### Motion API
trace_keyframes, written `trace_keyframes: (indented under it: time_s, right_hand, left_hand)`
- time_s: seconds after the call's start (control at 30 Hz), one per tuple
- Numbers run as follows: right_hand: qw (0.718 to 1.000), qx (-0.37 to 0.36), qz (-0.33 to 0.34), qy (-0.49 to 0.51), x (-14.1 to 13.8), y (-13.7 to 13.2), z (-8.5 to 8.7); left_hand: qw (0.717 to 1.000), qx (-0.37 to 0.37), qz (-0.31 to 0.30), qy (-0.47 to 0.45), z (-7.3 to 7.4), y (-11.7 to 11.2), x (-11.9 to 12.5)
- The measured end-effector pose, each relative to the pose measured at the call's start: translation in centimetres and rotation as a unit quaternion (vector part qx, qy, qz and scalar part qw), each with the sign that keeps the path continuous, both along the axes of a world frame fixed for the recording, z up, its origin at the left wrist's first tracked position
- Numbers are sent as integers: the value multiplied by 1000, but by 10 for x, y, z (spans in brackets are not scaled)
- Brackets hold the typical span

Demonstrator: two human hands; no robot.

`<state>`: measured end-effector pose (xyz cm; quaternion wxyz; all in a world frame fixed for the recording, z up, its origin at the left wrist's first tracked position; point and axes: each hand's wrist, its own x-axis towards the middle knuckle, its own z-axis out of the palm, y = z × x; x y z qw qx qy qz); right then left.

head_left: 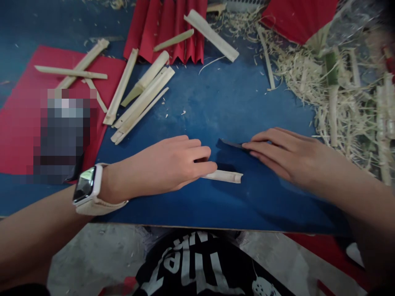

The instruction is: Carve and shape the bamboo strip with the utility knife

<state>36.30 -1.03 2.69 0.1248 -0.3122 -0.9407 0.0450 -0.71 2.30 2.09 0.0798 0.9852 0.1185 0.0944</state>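
My left hand (173,162), with a watch (88,185) on its wrist, is closed on a short split piece of bamboo (226,176) low over the blue table (212,102). The bamboo's pale hollow end points right, past my fingers; its other end is hidden under my hand. A thin dark blade (231,144), like that of a knife, sticks out leftward from the fingertips of my right hand (286,152). The blade's tip is above and apart from the bamboo. Whether it has a handle is hidden by my fingers.
Several split bamboo pieces (143,96) lie beyond my left hand, some on a red sheet (24,111). Pleated red paper (166,24) is at the back. Curly shavings (296,78) heap up on the right. A pixelated dark object (61,139) sits at left.
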Motion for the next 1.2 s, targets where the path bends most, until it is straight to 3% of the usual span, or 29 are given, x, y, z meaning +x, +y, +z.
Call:
trace_keyframes:
  time_s: [0.2,0.4,0.63,0.83,0.9,1.1,1.2]
  right_hand:
    - [990,-124,-47,46,7,12,12]
    - [984,-149,-82,47,7,9,15]
    - [986,-155,-44,46,27,22,21]
    - [977,-207,56,19,21,22,23]
    - [976,-207,63,17,14,16,22]
    - [992,-110,63,0,1,-2,16]
    - [989,-112,86,-52,4,-7,16]
  left_hand:
    - [1000,-4,1,-27,-6,0,3]
    - [998,-24,-9,-49,-7,-2,2]
    - [994,-90,4,-55,-7,-5,4]
    - [996,-79,3,-43,-6,-9,0]
    - [995,-89,6,-44,-5,-9,-2]
    - [976,-183,76,-89,-6,-12,3]
    - [980,-161,76,-90,-8,-13,5]
